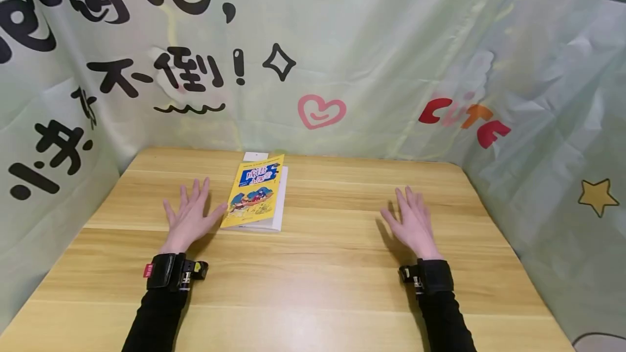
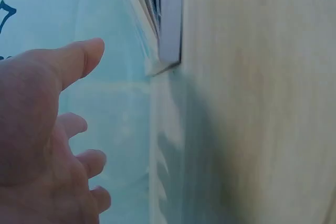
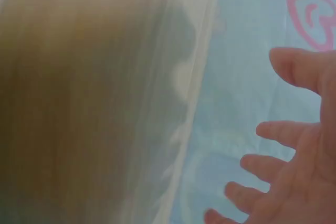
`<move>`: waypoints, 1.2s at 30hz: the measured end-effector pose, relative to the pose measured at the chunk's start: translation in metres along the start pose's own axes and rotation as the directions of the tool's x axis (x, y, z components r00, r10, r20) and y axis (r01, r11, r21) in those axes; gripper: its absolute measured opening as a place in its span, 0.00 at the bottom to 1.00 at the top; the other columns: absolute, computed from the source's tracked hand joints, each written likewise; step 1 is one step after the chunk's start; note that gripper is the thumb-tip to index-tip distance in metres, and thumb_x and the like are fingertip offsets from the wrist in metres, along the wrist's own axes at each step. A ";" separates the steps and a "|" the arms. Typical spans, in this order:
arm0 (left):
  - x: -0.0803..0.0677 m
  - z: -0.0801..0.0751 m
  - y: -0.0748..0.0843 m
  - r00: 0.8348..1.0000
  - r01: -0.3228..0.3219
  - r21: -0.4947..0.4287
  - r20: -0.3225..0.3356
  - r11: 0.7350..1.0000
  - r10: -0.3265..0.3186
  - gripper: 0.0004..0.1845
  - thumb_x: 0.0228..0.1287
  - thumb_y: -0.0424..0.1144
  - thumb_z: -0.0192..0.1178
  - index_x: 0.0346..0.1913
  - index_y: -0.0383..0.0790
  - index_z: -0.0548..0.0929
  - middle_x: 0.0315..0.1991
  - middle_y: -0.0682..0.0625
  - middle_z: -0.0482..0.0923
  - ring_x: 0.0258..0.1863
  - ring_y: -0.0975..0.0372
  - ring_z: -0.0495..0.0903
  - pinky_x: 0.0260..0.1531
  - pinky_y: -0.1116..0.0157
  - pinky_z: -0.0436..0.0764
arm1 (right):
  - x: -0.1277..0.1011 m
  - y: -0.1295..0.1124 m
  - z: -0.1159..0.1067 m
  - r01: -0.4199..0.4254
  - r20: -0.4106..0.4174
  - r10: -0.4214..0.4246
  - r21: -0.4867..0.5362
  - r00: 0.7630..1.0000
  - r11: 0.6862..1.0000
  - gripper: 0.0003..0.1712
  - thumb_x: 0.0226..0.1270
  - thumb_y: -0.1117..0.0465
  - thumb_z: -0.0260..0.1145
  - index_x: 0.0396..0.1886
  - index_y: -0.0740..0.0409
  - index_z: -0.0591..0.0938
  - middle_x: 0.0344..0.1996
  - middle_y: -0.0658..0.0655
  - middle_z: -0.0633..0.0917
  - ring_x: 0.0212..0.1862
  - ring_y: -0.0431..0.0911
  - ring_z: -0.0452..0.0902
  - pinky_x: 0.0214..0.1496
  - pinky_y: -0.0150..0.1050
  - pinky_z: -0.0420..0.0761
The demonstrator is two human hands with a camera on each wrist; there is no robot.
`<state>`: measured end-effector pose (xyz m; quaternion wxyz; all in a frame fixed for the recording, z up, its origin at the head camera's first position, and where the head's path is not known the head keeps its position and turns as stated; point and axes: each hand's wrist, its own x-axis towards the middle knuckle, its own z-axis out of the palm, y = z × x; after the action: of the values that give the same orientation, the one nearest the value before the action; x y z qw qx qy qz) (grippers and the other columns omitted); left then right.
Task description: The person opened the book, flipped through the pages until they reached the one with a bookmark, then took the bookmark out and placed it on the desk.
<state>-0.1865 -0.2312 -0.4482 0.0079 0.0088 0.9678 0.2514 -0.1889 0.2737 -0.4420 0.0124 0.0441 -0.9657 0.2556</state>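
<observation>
A yellow-covered book (image 1: 256, 192) with a colourful picture and a blue title block lies toward the back of the table, its front cover lifted a little off the white pages. The left wrist view catches the book's edge (image 2: 170, 22) with its pages slightly fanned. Just left of it, my left hand (image 1: 191, 224) hovers with fingers spread, the thumb tip close to the cover's lower left corner. My right hand (image 1: 413, 227) is off to the right over the bare wood, fingers extended and holding nothing. Both palms face down toward the table in the head view.
The wooden table (image 1: 332, 276) runs back to a pale green fabric backdrop (image 1: 371, 58) with printed lettering, a heart and a star. A small white tag (image 1: 255, 156) sticks out behind the book. Each wrist wears a black strap (image 1: 166, 271) with a small camera.
</observation>
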 end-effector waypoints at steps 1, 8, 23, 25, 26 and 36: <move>0.001 0.001 0.000 1.000 0.001 -0.007 0.010 1.000 -0.001 0.49 0.73 0.64 0.49 0.82 0.43 0.37 0.81 0.33 0.31 0.77 0.31 0.26 0.65 0.24 0.19 | 0.000 -0.002 0.002 0.004 0.002 -0.004 0.025 1.000 1.000 0.46 0.78 0.41 0.52 0.81 0.63 0.49 0.80 0.73 0.43 0.80 0.72 0.33 0.78 0.73 0.38; 0.007 -0.001 0.002 0.993 -0.001 -0.136 0.117 0.991 0.017 0.48 0.75 0.64 0.45 0.82 0.44 0.34 0.81 0.33 0.28 0.76 0.29 0.24 0.64 0.24 0.19 | 0.013 -0.030 0.029 0.003 0.064 -0.021 0.269 0.998 0.963 0.43 0.81 0.42 0.48 0.81 0.65 0.50 0.79 0.72 0.54 0.80 0.66 0.48 0.81 0.63 0.50; 0.064 0.015 0.014 0.936 0.126 -0.474 0.348 0.872 0.054 0.53 0.75 0.59 0.52 0.80 0.39 0.27 0.81 0.29 0.33 0.81 0.37 0.38 0.76 0.33 0.40 | 0.080 -0.172 0.110 -0.131 0.291 0.019 0.373 0.957 0.918 0.46 0.77 0.30 0.36 0.70 0.60 0.74 0.56 0.65 0.86 0.64 0.60 0.77 0.74 0.60 0.69; 0.071 0.018 0.015 0.925 0.137 -0.541 0.370 0.830 0.089 0.52 0.75 0.55 0.54 0.80 0.42 0.27 0.79 0.29 0.46 0.78 0.39 0.54 0.78 0.37 0.50 | 0.087 -0.183 0.117 -0.121 0.298 0.014 0.341 0.954 0.932 0.45 0.77 0.30 0.35 0.70 0.58 0.74 0.61 0.64 0.83 0.68 0.61 0.74 0.78 0.63 0.60; 0.073 0.019 0.016 0.919 0.146 -0.566 0.382 0.811 0.102 0.52 0.75 0.53 0.55 0.81 0.44 0.27 0.78 0.30 0.50 0.74 0.40 0.61 0.78 0.39 0.55 | 0.090 -0.187 0.119 -0.115 0.298 0.012 0.328 0.954 0.938 0.45 0.77 0.30 0.35 0.71 0.57 0.74 0.63 0.63 0.82 0.70 0.61 0.72 0.79 0.64 0.55; 0.074 0.018 0.029 0.913 0.089 -0.406 0.397 0.910 0.088 0.51 0.71 0.51 0.61 0.82 0.42 0.38 0.81 0.32 0.29 0.81 0.36 0.33 0.77 0.33 0.38 | 0.106 -0.190 0.120 -0.020 0.282 -0.044 0.221 0.958 0.975 0.17 0.75 0.53 0.60 0.48 0.62 0.83 0.30 0.56 0.81 0.31 0.47 0.73 0.38 0.37 0.69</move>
<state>-0.2602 -0.1954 -0.4507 0.2108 0.0588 0.8690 0.4438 -0.2777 0.0411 -0.4476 -0.1302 0.0876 -0.9225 0.3527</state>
